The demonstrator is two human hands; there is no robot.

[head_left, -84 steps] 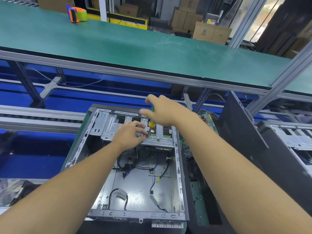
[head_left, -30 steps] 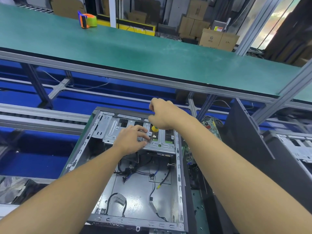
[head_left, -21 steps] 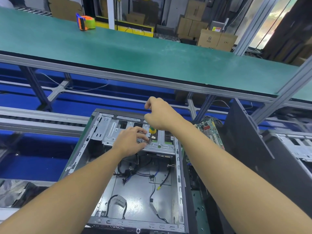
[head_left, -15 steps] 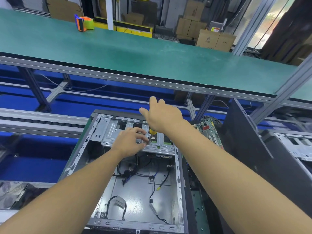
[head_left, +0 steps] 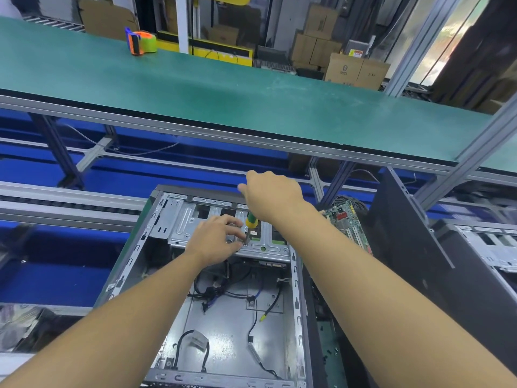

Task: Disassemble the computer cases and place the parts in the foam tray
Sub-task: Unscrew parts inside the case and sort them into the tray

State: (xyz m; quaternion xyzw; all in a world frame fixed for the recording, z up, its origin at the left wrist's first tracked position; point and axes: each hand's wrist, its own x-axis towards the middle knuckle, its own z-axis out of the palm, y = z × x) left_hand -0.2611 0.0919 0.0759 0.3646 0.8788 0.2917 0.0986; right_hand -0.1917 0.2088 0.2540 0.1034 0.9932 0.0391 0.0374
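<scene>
An open grey computer case [head_left: 232, 331] lies on its side in front of me, loose cables on its floor. At its far end sits a metal drive cage [head_left: 190, 219]. A screwdriver with a green and yellow handle [head_left: 251, 221] stands upright with its tip on the cage's front rail. My right hand [head_left: 271, 191] grips the top of the handle from above, hiding most of it. My left hand [head_left: 215, 236] rests on the cage, and its fingertips pinch the shaft close to the tip. No foam tray is in view.
A green circuit board [head_left: 347, 219] leans right of the case, beside a black side panel [head_left: 397, 225]. A second case [head_left: 486, 247] stands at the right edge. Behind runs a green workbench [head_left: 223, 91] with a tape dispenser [head_left: 140, 40]; a roller conveyor [head_left: 56, 203] lies left.
My right hand spread its fingers over the handle half a second ago and has curled round it again. The left hand stays at the tip. The view shifted slightly.
</scene>
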